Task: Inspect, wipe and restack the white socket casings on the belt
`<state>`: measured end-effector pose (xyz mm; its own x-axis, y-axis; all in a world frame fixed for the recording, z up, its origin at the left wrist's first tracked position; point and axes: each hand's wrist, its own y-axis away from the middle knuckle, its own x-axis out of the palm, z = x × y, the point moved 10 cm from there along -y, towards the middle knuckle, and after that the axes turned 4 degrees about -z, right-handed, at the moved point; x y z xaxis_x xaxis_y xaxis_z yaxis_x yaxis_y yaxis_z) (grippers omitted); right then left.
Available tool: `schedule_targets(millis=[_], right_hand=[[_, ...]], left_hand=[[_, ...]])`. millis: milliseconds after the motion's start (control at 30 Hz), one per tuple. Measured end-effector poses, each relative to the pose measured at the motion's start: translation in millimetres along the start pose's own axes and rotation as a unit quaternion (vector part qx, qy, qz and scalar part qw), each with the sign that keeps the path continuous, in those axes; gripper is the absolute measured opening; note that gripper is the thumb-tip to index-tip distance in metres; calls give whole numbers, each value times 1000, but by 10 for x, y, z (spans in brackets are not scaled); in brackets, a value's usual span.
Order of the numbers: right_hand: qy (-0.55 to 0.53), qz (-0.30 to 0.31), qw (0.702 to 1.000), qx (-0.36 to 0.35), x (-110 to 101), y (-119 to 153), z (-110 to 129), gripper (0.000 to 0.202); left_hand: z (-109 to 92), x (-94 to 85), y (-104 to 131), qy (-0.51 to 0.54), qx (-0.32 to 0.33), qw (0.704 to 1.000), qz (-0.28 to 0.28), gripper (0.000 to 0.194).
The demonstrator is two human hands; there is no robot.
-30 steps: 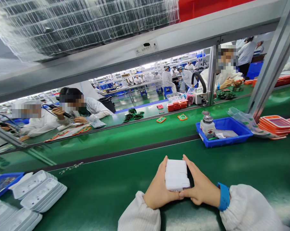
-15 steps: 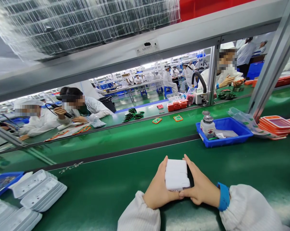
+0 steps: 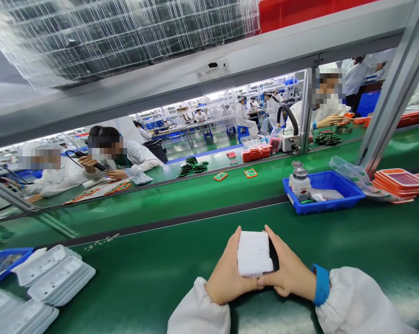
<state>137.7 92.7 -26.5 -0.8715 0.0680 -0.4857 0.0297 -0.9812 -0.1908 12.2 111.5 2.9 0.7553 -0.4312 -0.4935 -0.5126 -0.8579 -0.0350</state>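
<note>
Between both hands is a small white block-like stack [image 3: 254, 254], squarish, with fine seams across its face and a dark strip on its right side. Its exact kind I cannot make out. My left hand [image 3: 225, 273] grips its left side, fingers along the edge and thumb below. On the opposite side my right hand [image 3: 289, 266], wearing a blue wristband [image 3: 321, 284], closes round it, and the two thumbs meet at the lower edge. The stack is held over the green work surface [image 3: 143, 283].
A blue tray [image 3: 355, 197] holding a pump bottle [image 3: 299, 182] stands beyond my right hand. Orange-rimmed panels [image 3: 399, 183] are stacked at right. Light grey plastic shells [image 3: 58, 278] lie at left by another blue tray [image 3: 7, 264]. Green boards [image 3: 221, 176] rest on the belt. Co-workers sit opposite.
Both hands keep the same grip on the white stack. The orange-edged boards on the far belt have shifted slightly left. A co-worker's hands at the right have moved.
</note>
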Motion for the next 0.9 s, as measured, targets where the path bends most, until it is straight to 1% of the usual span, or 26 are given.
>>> schedule_targets(millis=[133,233,300,500,633,800,900], right_hand=[[8,11,1000,-9,3,-5,22,121],[31,56,998,-18,65,10,29,129],[37,75,996,-16,89,22,17,133],[22,58,997,-36,39,19,70,141],[23,51,998,-38,9,14,96,141],[-19,28,999,-39,-66,22,140,130],[-43,29,998,-22,-83,27,125,122]], left_hand=[[43,-4,-2,14,11,1000,2,132],[80,24,5,29,18,999,29,140],[87,39,10,29,18,998,44,140],[26,18,-2,-14,16,999,26,133],[14,21,1,-23,19,999,20,129],[-21,-19,3,-53,21,998,-15,115],[-24,-19,-1,-70,12,997,-19,116]])
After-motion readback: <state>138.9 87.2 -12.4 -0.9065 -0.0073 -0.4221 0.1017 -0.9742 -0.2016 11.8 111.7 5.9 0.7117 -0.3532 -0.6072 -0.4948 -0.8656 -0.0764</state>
